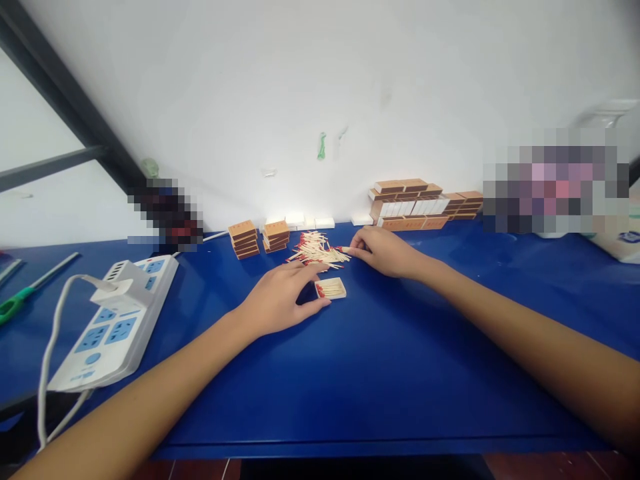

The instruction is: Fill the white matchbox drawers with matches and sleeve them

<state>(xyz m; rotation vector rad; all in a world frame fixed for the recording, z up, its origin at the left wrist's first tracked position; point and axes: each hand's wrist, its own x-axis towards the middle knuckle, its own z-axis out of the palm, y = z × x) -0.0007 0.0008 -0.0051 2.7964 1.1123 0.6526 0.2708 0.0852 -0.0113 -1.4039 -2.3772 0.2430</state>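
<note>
On the blue worktop (380, 387), the left hand (277, 297) is open, thumb and fingers spread about the left end of a small tray (335, 297). The tray's long axis runs roughly left to right, its matches lying lengthwise, heads left. It sits left of and nearer the body than the right hand (387, 252); the left hand is closer. Beyond the tray, the loose pile (315, 250) meets the right hand's fingertips, nearly closed together; whether they grip a match, I cannot tell. The left fingers hide the pile's near edge.
</note>
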